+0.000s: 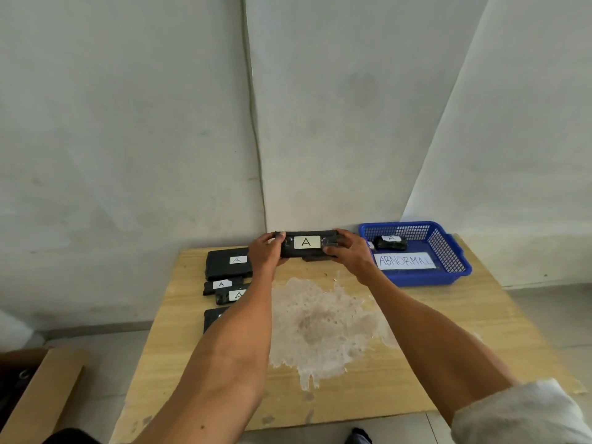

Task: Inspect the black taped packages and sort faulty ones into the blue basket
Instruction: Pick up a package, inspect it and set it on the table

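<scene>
Both hands have the long black package (307,244), white "A" label facing up, lifted above the far edge of the desk (448,331). The left hand (266,254) curls its fingers round one end, the right hand (347,251) grips the other. Right beside them sits the blue basket (448,261), tagged "ABNORMAL", one small package (390,242) already inside. More labelled packages (228,262) lie at the left.

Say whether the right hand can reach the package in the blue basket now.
Likely not yet: right hand grips the held package; otherwise the basket package lies uncovered, close by.
</scene>
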`<state>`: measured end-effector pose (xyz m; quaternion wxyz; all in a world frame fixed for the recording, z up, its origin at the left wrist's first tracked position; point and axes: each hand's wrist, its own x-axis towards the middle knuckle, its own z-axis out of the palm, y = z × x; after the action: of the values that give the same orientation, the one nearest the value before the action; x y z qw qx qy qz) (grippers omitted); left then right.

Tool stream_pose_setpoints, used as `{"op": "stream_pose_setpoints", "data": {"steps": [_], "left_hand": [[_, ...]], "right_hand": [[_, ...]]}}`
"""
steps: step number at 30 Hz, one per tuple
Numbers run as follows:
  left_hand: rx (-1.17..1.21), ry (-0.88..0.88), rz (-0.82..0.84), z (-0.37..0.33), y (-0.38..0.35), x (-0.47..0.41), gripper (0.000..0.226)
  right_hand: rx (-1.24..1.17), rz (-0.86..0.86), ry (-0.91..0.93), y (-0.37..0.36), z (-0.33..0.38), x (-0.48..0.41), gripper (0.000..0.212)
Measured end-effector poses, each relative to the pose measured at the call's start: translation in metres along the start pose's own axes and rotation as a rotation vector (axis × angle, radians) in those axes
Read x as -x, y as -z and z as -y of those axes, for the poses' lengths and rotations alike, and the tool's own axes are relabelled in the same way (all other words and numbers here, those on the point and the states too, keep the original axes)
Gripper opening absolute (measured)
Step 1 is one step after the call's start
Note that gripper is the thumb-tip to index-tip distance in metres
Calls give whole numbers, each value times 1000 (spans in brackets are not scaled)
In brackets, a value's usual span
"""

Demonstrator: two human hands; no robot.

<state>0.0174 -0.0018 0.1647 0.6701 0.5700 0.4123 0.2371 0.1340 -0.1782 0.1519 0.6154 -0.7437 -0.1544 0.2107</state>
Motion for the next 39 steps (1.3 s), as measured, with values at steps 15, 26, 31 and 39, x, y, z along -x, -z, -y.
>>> {"op": "stream_pose_setpoints", "data": {"steps": [15, 26, 31, 39], "left_hand": [[60, 74, 110, 1, -24, 7, 23], [279, -18, 205, -1, -38, 31, 30], [298, -9, 185, -1, -38, 29, 33], [346, -16, 227, 2, -26, 27, 30]], "right_hand": [[-7, -143, 19, 27, -1, 12, 54], [-275, -285, -102, 34, 23, 18, 13], [-296, -303, -104, 30, 25, 16, 30], [-271, -313, -88, 24, 25, 9, 22]]}}
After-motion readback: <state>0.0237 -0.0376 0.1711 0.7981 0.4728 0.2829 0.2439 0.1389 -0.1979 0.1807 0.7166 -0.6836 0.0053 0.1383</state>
